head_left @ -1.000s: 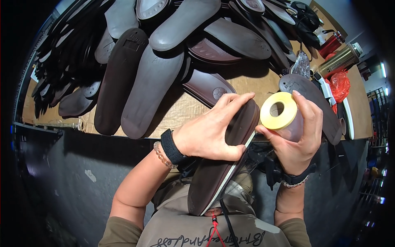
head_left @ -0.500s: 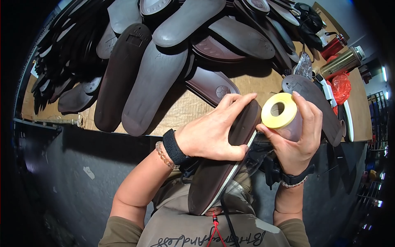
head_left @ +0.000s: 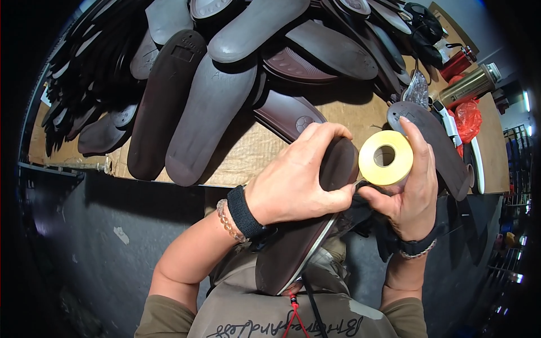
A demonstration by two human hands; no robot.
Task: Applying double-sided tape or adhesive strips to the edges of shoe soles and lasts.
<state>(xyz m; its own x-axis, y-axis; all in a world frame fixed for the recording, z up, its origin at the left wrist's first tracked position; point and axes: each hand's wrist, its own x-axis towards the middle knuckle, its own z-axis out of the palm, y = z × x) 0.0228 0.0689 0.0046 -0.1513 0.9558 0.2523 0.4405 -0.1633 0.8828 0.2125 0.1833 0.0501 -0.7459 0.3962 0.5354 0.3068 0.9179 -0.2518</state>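
My left hand [head_left: 296, 183] is wrapped over the upper half of a dark brown shoe sole [head_left: 290, 253] with a pale edge line. The sole slants from my lap up toward the table, and its upper end shows beyond my fingers. Just right of that end, a roll of yellow tape [head_left: 369, 170] sits in the grip of my right hand [head_left: 414, 194], its round face and hollow core turned upward. Both thumbs are close together at the sole's right edge; something small and dark shows between them, too small to make out.
Stacks of brown and grey soles [head_left: 217, 107] cover much of the wooden table [head_left: 253, 149]. One dark sole [head_left: 434, 141] overhangs the front edge at right. Beyond it are a red plastic bag [head_left: 468, 118], a metallic flask [head_left: 468, 87] and a red flask [head_left: 457, 63].
My left thumb has shifted right, toward the right thumb. The tape roll has turned so its face shows rounder. My right hand has tilted with it; the sole has barely moved.
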